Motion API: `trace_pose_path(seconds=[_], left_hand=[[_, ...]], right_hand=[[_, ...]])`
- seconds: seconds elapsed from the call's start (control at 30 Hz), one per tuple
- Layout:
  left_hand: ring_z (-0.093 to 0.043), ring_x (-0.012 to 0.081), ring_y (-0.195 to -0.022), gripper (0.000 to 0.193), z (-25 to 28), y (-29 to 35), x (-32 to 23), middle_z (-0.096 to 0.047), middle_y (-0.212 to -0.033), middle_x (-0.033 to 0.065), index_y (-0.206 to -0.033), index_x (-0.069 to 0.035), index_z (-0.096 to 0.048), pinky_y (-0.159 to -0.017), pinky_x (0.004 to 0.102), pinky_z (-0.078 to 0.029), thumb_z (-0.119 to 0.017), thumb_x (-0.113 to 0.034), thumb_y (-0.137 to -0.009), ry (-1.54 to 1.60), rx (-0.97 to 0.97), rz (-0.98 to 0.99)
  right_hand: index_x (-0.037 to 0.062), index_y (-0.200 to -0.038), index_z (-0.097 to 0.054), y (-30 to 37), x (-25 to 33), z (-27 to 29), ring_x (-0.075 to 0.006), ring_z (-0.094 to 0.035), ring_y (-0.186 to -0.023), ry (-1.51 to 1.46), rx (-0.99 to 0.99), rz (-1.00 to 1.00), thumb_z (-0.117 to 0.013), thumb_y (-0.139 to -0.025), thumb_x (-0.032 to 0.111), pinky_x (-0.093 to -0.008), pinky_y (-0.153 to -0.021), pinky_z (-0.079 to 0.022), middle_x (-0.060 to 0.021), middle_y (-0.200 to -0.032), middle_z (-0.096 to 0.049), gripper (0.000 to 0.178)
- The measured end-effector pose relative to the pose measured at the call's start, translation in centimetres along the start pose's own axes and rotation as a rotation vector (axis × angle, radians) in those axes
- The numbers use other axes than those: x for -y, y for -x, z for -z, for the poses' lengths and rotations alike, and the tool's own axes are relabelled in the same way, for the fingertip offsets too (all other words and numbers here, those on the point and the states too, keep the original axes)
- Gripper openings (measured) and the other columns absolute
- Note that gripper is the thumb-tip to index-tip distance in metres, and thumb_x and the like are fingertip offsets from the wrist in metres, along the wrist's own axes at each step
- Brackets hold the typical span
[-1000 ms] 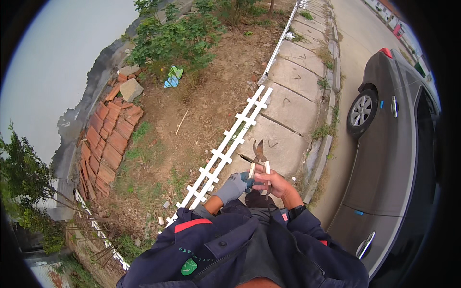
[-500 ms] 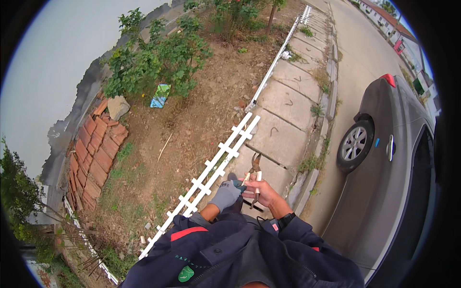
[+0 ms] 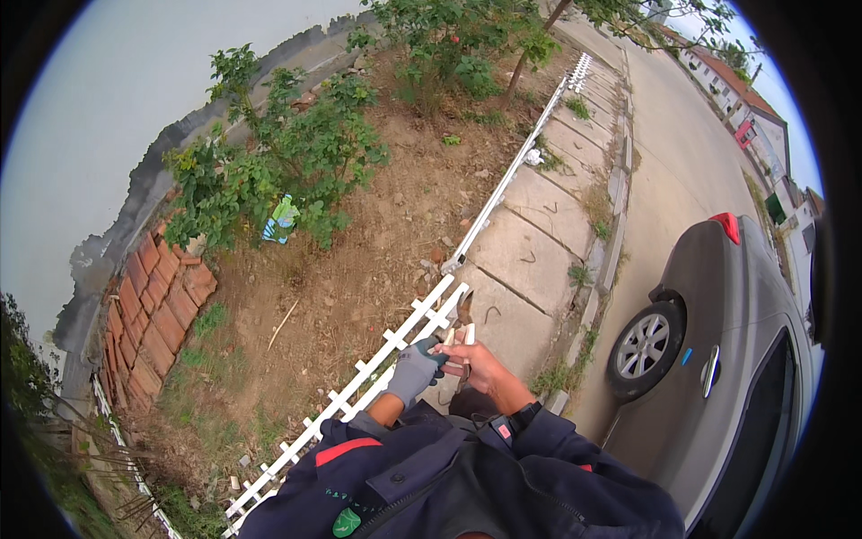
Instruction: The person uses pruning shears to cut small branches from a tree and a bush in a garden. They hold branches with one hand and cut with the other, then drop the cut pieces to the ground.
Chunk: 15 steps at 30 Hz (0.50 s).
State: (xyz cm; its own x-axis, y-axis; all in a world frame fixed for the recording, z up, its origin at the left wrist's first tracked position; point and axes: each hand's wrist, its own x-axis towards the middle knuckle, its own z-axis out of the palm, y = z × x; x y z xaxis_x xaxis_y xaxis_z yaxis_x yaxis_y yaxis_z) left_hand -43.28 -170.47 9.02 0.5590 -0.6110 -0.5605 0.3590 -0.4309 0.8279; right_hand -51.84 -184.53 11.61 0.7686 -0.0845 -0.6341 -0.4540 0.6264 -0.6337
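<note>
A pair of pruning shears (image 3: 470, 335) with white handles and rusty brown jaws is between my hands, its jaws pointing away from me. My right hand (image 3: 482, 363), bare, is closed around the handles from the right. On my left hand (image 3: 415, 366) is a grey glove with dark fingertips; its fingers are closed at the left handle. The gripping fingers partly hide the handles. Both hands are in front of my dark jacket, over the slab path (image 3: 516, 235) and next to the white picket fence (image 3: 361, 377).
A grey car (image 3: 709, 350) stands on the right, beyond the kerb. Left of the fence lies a soil bed with leafy bushes (image 3: 305, 153), stacked red tiles (image 3: 157, 314) and a green and blue packet (image 3: 281, 218). Metal loops stick up from the slabs.
The view has shifted, so the far path and buildings sit lower. The shears' jaws now look narrower and lie nearer the fence. Both hands remain on the tool.
</note>
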Motion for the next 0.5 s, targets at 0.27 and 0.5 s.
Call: trace_pose_path(seconds=[0.27, 0.5], left_hand=[[-0.07, 0.0154, -0.076, 0.033, -0.4, -6.6, -1.9, -0.07, -0.096, 0.0072, -0.121, -0.002, -0.062, -0.057, 0.0251, -0.055, -0.065, -0.019, -0.094, 0.354, -0.15, -0.073], [-0.072, 0.0218, -0.078, 0.028, -3.2, -9.5, -4.5, -0.07, -0.101, 0.0129, -0.122, 0.001, -0.062, -0.062, 0.0286, -0.058, -0.054, -0.013, -0.098, 0.631, -0.398, -0.056]], right_hand=[[0.0134, -0.137, -0.042, -9.0, 7.7, 5.2, -0.0147, -0.06, -0.112, 0.048, 0.263, -0.132, -0.073, -0.088, 0.022, -0.0389, -0.095, -0.05, -0.0031, -0.118, -0.066, 0.059], [0.0139, -0.138, -0.046, -15.0, 13.7, 8.9, -0.0218, -0.06, -0.117, 0.045, 0.435, -0.288, -0.063, -0.093, 0.017, -0.0403, -0.1, -0.047, -0.0098, -0.126, -0.063, 0.048]])
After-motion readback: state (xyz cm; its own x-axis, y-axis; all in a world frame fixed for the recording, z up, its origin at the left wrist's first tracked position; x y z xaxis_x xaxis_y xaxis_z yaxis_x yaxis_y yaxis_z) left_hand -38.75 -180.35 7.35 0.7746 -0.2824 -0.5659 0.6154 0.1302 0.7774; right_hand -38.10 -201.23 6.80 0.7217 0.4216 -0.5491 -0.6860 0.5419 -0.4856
